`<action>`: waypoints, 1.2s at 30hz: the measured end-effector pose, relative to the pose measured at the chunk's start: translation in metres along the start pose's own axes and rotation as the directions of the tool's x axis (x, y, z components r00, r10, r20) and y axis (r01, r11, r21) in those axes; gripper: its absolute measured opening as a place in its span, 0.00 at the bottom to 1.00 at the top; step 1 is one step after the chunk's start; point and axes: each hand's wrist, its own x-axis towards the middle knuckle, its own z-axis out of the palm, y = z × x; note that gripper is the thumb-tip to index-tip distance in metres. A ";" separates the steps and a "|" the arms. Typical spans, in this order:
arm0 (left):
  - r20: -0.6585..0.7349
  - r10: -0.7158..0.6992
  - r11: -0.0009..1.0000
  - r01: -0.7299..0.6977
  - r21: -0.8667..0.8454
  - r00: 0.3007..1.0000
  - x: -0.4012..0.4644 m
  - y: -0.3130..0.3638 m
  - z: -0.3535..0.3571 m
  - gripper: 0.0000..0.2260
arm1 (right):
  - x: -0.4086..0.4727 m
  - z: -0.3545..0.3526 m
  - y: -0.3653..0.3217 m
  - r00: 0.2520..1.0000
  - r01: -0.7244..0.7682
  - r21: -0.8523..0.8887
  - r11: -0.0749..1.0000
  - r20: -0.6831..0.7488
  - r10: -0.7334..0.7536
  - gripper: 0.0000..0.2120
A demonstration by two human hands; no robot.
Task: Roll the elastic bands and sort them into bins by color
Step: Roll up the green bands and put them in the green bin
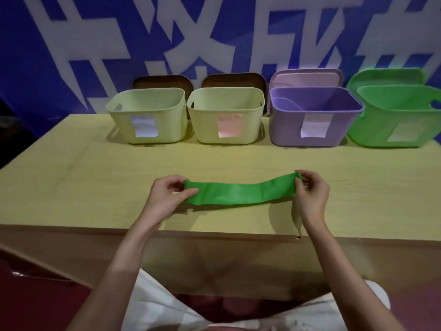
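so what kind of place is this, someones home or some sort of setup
Probably a staged sorting station, not a home: four labelled bins, the green bin among them, line a plain wooden table before a blue printed backdrop, and both hands hold one green band.

**Dim room, blue wall**

You face a blue wall (28,56) painted with big white characters (205,29). A pale wooden table (95,187) stands against it, its front panel (214,259) dropping from the near edge toward you. The floor (35,304) at lower left looks dark red. Light is low, with soft shadows on the tabletop.
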 end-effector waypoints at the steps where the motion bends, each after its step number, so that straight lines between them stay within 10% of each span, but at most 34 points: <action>1: -0.017 0.006 1.000 -0.006 -0.010 1.000 0.001 0.000 -0.004 0.07 | 0.003 0.002 -0.001 1.000 0.004 -0.017 1.000 0.015 -0.004 0.09; 10: -0.176 0.212 0.977 -0.202 0.071 0.961 0.028 0.025 -0.040 0.10 | 0.064 0.025 -0.020 0.929 -0.194 0.102 0.976 0.340 0.149 0.09; 16: 0.171 0.392 0.892 -0.419 0.169 0.904 0.016 0.038 -0.022 0.08 | 0.095 0.044 -0.020 0.904 -0.262 0.228 0.938 0.399 0.156 0.11; 22: 0.514 0.470 0.710 -0.654 0.262 0.717 0.001 0.009 0.019 0.06 | 0.115 0.073 -0.016 0.901 -0.039 -0.037 0.999 0.430 0.051 0.09; 36: 0.646 0.369 0.694 -0.660 0.288 0.669 -0.009 -0.016 0.074 0.09 | 0.111 0.115 0.008 0.913 0.131 -0.310 0.942 0.408 0.007 0.22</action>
